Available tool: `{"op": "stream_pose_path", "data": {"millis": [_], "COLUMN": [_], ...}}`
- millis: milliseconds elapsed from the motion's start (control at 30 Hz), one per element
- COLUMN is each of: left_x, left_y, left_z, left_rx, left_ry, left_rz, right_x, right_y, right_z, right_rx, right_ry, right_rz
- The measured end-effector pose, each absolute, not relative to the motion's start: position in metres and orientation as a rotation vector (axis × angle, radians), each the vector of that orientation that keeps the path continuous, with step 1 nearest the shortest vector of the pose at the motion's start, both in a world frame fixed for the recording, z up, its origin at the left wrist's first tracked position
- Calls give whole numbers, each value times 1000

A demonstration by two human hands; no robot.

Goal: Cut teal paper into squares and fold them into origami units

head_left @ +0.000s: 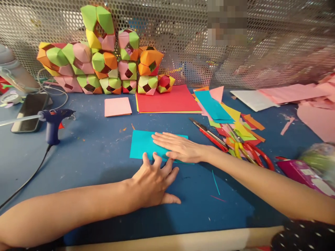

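Work surface: a blue tabletop [89, 223] with a pale front edge [183, 240], flecked with small bits. Nearest to us on its right half we note a thin blue paper sliver [216, 182] and a reddish sliver [218, 198].

Our left hand [153, 181] has its fingers spread and a little bent, thumb out to the side, some fingertips at the near edge of a bright blue paper rectangle [142, 144]; it grips nothing. Our right hand [180, 148] lies palm down across the right part of that rectangle, fingers stretched out and close together, grasping nothing. The paper lies flat, long side running left to right.

To the right, we record red-handled scissors [267, 159] and a red utility knife [209, 134] beside a heap of coloured paper scraps [240, 127], with a second blue piece [214, 108] on top. Left: a dark blue glue gun [53, 132] stands next to a smartphone [34, 103]. Farther back we see a pink square stack [117, 106], red sheets [167, 101], then piled folded-paper modules [98, 62] before a perforated metal screen [183, 52].
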State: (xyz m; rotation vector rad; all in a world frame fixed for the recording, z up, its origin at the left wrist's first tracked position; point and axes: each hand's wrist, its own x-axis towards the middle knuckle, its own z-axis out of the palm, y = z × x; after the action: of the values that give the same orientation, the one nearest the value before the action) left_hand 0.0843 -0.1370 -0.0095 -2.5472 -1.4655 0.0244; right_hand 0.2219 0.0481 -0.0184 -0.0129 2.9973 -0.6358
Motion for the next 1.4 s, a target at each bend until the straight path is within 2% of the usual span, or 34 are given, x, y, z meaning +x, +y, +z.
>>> {"op": "stream_pose_path", "data": {"millis": [267, 467, 967, 1167, 1267, 1400], "left_x": [84, 84, 83, 81, 81, 81], "left_y": [-140, -139, -133, -134, -134, -135], "left_z": [-10, -9, -6, -7, -7, -8], "left_rx": [-2506, -2538, -2572, -2556, -2530, -2520], "left_ry": [-1427, -1466, -1459, -1460, -1481, -1490], "left_rz": [31, 61, 79, 46, 23, 10], "right_x": [140, 133, 285, 296, 282, 266], "right_y": [54, 52, 74, 58, 28, -6], "right_z": [-20, -23, -19, -12, -8, -13], "right_rx": [-309, -326, 408, 654, 704, 550], "right_ry": [3003, 3036, 3053, 3165, 3197, 3149], "right_rz": [-586, -501, -216, 8, -50, -314]}}
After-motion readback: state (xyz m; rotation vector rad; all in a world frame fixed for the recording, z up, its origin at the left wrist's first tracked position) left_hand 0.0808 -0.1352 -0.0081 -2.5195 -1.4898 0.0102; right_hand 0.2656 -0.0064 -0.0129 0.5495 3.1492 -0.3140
